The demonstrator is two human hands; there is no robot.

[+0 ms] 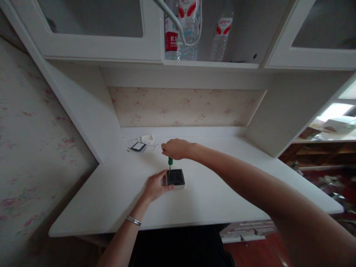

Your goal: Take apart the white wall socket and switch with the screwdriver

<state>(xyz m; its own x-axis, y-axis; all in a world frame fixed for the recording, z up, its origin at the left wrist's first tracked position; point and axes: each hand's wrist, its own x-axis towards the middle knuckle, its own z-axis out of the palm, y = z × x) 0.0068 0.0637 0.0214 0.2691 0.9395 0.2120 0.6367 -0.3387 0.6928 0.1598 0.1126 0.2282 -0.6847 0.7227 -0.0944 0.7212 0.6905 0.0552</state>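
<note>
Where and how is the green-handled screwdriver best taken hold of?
Probably by its green handle, from above: the screwdriver stands nearly upright, thin shaft down at the black-topped box, leaving the handle uppermost. The right hand grips it there.

I count one left hand [155, 187], one right hand [177, 149], one green-handled screwdriver [170, 161], one black-topped box [176, 178], and three labelled bottles [223, 27].

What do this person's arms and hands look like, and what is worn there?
The left hand and the right hand wear no gloves, and no sleeve shows on either arm. A shiny silver bracelet circles the left wrist; the right wrist looks bare.
</note>
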